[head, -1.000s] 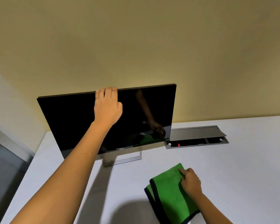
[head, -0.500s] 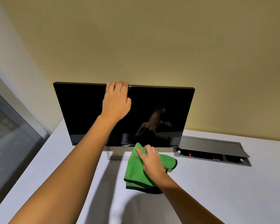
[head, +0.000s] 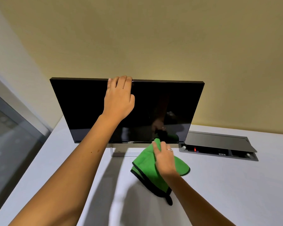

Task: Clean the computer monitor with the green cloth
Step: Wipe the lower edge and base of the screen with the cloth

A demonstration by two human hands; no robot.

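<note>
A black computer monitor (head: 82,110) stands on a white desk (head: 227,185), its screen dark. My left hand (head: 118,100) grips the monitor's top edge near the middle, fingers curled over the rim. My right hand (head: 164,158) holds the green cloth (head: 145,167), which has a black border, lifted off the desk. The cloth's top corner sits just at the screen's bottom edge, right of the logo. The rest of the cloth hangs down below my hand.
An open grey cable hatch (head: 219,146) with a red light is set into the desk right of the monitor. A yellow wall (head: 153,38) rises behind. A glass partition (head: 11,136) runs along the desk's left side.
My right hand picked the cloth up from the desk and carried it up to the screen's bottom edge. My left hand stayed on the top rim. The view shifted closer.
</note>
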